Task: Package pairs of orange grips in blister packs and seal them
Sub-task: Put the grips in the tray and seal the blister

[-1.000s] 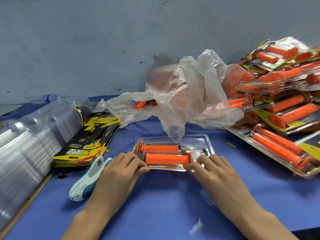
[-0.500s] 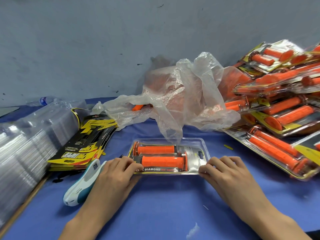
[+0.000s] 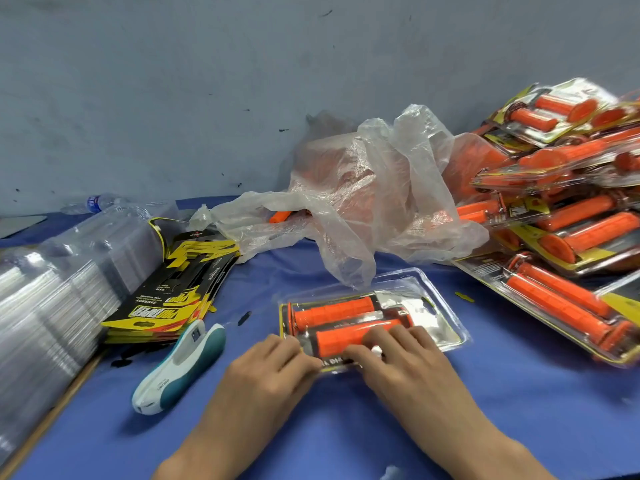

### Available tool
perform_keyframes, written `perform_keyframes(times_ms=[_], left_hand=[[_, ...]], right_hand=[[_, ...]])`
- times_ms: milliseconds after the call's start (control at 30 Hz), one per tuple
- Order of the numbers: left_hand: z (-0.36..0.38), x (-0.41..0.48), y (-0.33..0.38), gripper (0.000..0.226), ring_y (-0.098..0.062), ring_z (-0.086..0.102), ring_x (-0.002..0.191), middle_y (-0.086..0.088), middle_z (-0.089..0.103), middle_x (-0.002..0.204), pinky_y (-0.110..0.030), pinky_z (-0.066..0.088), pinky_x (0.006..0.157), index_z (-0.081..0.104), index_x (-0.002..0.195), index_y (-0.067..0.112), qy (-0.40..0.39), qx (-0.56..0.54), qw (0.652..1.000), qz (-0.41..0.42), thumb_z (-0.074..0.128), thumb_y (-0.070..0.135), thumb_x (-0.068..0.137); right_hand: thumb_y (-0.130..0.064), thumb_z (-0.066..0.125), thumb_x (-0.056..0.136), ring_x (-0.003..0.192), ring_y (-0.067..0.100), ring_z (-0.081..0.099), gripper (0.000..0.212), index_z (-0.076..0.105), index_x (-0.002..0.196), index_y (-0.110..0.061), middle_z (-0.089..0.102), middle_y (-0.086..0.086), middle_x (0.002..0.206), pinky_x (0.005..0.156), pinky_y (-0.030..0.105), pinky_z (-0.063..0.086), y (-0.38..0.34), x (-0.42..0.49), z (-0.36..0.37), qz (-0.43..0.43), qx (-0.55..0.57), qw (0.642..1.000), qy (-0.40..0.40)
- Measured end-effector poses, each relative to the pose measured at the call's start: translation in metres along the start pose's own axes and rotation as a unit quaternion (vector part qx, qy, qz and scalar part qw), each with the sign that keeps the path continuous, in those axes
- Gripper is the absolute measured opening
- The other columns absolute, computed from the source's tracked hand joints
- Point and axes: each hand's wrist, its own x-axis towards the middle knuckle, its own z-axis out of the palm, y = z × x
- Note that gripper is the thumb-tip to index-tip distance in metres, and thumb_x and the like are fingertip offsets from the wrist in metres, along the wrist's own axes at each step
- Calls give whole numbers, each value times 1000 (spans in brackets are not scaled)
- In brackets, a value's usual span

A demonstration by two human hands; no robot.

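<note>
Head view: blister pack [image 3: 437,308] holding two orange grips [image 3: 332,311] lies centre-near on the blue surface [image 3: 346,431]. Left hand [image 3: 273,367] and right hand [image 3: 401,362] press its near edge, each grip flat and unclenched, probably to snap it sealed.

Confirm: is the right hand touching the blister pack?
Touching. Head view: the right hand lays its fingers on the blister pack, over the nearer orange grip.
</note>
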Motion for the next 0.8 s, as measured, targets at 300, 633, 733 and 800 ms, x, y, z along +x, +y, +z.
perform_keyframes(times_ms=[300, 633, 733, 800], left_hand=[[-9, -11, -26, 17, -15, 63, 91, 6, 64, 103, -33, 51, 76, 59, 100, 30, -29, -54, 998, -30, 60, 42, 88], [-1, -3, -17, 19, -12, 62, 79, 8, 66, 89, -28, 46, 74, 73, 84, 21, 28, -5, 999, 33, 60, 32, 93], [2, 0, -6, 20, -15, 62, 73, 7, 65, 85, -29, 46, 71, 73, 84, 22, 42, 16, 998, 42, 60, 32, 95], [4, 3, 5, 25, -15, 61, 70, 6, 64, 82, -31, 47, 69, 73, 82, 22, 54, 23, 997, 49, 57, 32, 98]], right_hand=[[4, 71, 71, 77, 14, 53, 36, 56, 84, -27, 56, -14, 89, 68, 22, 40, 15, 0, -14, 27, 156, 987, -37], [-6, 70, 71, 86, 13, 58, 33, 55, 90, -29, 56, -13, 92, 93, 28, 38, 31, -1, -19, 18, 114, 991, -64], [-32, 63, 65, 93, 11, 58, 38, 55, 101, -38, 55, -11, 97, 103, 35, 35, 9, -13, -21, 26, 113, 991, -61], [-44, 60, 70, 86, 13, 61, 29, 63, 98, -36, 59, -9, 92, 96, 36, 43, -9, -14, -18, 16, 100, 995, -25]])
